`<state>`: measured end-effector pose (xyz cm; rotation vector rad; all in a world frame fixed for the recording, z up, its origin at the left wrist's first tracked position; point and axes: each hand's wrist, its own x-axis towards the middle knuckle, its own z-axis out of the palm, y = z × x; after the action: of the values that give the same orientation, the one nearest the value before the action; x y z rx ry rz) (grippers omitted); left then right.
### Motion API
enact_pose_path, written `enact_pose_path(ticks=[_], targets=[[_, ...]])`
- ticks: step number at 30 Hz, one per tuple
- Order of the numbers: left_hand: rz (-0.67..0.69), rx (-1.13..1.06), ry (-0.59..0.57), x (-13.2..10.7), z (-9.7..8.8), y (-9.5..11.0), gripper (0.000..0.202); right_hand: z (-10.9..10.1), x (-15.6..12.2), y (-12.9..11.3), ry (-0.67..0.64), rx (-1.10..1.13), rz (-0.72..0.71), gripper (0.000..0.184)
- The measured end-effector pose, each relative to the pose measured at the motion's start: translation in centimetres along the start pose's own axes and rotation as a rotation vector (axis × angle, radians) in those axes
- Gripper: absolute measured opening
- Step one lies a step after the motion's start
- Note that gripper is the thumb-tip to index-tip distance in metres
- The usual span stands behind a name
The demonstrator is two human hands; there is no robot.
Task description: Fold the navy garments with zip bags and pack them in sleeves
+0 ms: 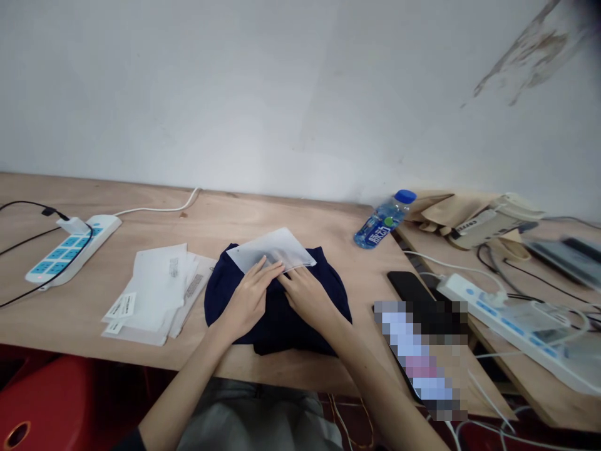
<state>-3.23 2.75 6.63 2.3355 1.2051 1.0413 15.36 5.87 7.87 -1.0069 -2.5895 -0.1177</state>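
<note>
Two hands, the left hand and right hand, lie flat and open, gripping nothing, on one folded navy garment; their fingertips touch one frosted plastic bag; nearby are one white packet stack, two power strips, one water bottle, one phone; plywood table, white wall.

Near the middle of the frame, the left hand and right hand lie flat on folded navy cloth, maybe a shirt, touching a frosted plastic bag on top. Stacked white bags lie to the left; a water bottle lies upper right.
</note>
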Motion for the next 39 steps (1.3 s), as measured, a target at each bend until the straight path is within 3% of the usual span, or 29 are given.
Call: enact_pose_path(ticks=[8, 15, 18, 24, 30, 34, 39], targets=[[0.056, 0.098, -0.083, -0.8, 0.2, -1.1, 0.071, 4.6, 1.3, 0.3, -0.054, -0.076, -0.03, 0.053], [-0.06, 0.319, 0.031, -0.7, 0.3, -1.5, 0.061, 2.0, -0.2, -1.8, -0.068, -0.027, 0.059, 0.055], [-0.057, 0.325, 0.016, 0.1, 0.8, -1.5, 0.056, 1.4, -1.4, -2.1, -0.063, -0.068, 0.09, 0.057], [-0.018, 0.231, -0.099, 1.1, 1.6, -1.9, 0.055, 2.0, -2.7, -1.2, -0.047, -0.041, 0.207, 0.063], [0.005, 0.018, -0.083, 1.5, 1.2, -0.9, 0.05, 3.0, -2.1, -0.4, 0.088, -0.067, 0.2, 0.047], [-0.012, -0.079, -0.083, 1.4, 1.5, 0.0, 0.05, 3.9, -1.4, -0.3, 0.105, -0.153, 0.223, 0.038], [-0.064, -0.09, -0.061, 0.9, 1.9, -0.3, 0.05, 2.1, -2.2, -2.1, 0.132, -0.142, 0.22, 0.038]])
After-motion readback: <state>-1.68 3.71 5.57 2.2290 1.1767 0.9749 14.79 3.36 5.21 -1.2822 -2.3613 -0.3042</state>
